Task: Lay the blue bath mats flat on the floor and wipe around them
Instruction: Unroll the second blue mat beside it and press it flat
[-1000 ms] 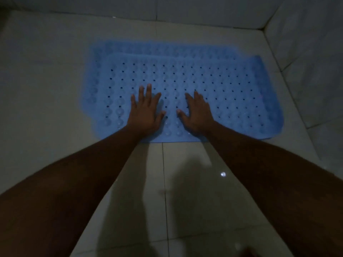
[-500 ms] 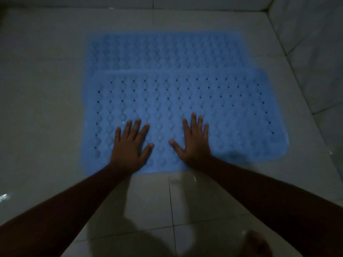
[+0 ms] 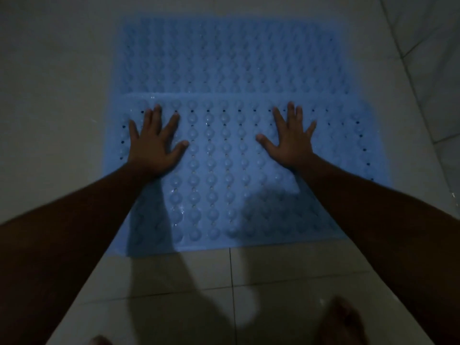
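Two blue bath mats with rows of round bumps and small holes lie on the tiled floor in dim light. The near mat (image 3: 224, 183) overlaps the lower edge of the far mat (image 3: 231, 56). My left hand (image 3: 155, 143) rests palm down, fingers spread, on the near mat's left part. My right hand (image 3: 290, 140) presses flat with spread fingers on its right part. Neither hand holds anything.
Pale floor tiles (image 3: 286, 277) surround the mats, and a tiled wall (image 3: 433, 46) rises at the right. My bare foot (image 3: 341, 322) stands near the bottom right, and toes of the other foot (image 3: 99, 341) show at the bottom left. Arm shadows fall across the near mat.
Both hands have slid apart and further up the near mat, away from its front edge. The view has moved closer, so the mats fill more of the frame.
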